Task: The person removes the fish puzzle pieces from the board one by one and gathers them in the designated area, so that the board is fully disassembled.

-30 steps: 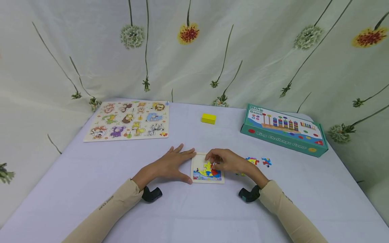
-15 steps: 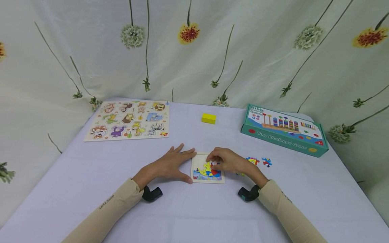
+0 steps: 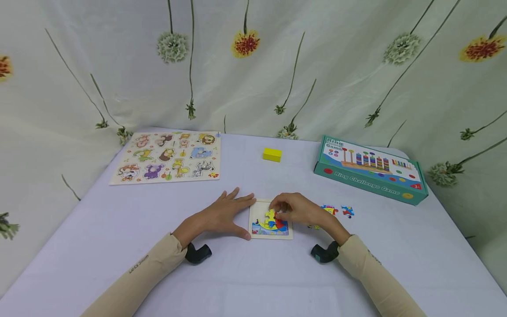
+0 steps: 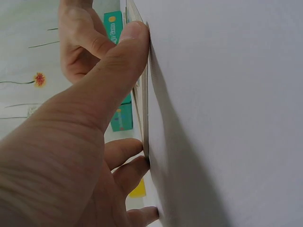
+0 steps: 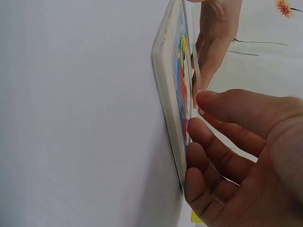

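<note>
A small jigsaw puzzle board (image 3: pixel 271 236) with a pale wooden frame lies flat on the white cloth, with a blue, yellow and red picture at its near side. Against its left edge rests my left hand (image 3: pixel 227 214), fingers spread and thumb (image 4: pixel 130 40) touching the frame. Over the board's right part, my right hand (image 3: pixel 297 208) pinches a thin puzzle piece (image 5: pixel 197 71) between thumb and forefinger, seen edge-on and raised off the board in the right wrist view. The other fingers of that hand come down at the board's edge. In the head view this hand covers the board's upper right.
Loose puzzle pieces (image 3: pixel 347 211) lie right of the board, some partly behind my right wrist. Farther back stand a yellow block (image 3: pixel 272 154) and a green Ring Challenge Game box (image 3: pixel 370 169). A large animal puzzle board (image 3: pixel 166 158) lies at back left. A flowered cloth hangs behind.
My right hand has shifted very slightly over the board, and the yellow piece at its fingertips has tilted and shifted a little. The left hand has stayed in place.
</note>
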`<state>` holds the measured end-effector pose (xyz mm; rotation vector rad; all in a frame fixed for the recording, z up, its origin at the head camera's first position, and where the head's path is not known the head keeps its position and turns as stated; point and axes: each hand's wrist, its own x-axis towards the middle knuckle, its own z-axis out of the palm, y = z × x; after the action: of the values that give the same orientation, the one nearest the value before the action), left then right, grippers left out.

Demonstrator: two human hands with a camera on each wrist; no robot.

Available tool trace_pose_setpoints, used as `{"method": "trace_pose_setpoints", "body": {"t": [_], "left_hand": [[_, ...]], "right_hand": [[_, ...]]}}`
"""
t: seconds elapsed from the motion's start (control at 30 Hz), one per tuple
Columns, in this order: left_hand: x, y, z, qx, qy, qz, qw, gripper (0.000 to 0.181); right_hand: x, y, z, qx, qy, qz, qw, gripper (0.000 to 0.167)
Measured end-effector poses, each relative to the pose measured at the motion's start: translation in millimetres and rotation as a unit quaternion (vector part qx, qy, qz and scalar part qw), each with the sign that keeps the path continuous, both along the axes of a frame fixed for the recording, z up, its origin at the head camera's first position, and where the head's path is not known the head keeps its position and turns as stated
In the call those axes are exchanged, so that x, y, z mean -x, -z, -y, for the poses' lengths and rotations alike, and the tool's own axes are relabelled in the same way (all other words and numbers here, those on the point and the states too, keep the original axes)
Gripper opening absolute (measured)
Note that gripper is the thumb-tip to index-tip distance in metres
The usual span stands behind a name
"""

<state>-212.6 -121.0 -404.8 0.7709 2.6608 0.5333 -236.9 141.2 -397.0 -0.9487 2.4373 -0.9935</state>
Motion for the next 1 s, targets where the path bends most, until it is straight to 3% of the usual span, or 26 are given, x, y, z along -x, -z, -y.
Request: {"method": "trace_pose_setpoints", "body": {"t": [0.5, 0.7, 1.0], "left_hand": [[0.9, 2.2, -0.9, 0.001, -0.002, -0.001, 1.0, 0.101], [0.2, 1.2, -1.2, 0.001, -0.005, -0.001, 1.0, 0.1], [-0.1, 1.0, -1.2, -0.008, -0.001, -0.001, 1.0, 0.1]], "right_hand": [[0.7, -7.1, -17, 0.011, 0.026, -0.024, 0.9993, 0.023], [-1.0, -5.8, -23, 0.022, 0.011, -0.006, 0.9997, 0.023], [-2.1, -4.3, -23, 0.012, 0.018, 0.006, 0.9997, 0.023]]}}
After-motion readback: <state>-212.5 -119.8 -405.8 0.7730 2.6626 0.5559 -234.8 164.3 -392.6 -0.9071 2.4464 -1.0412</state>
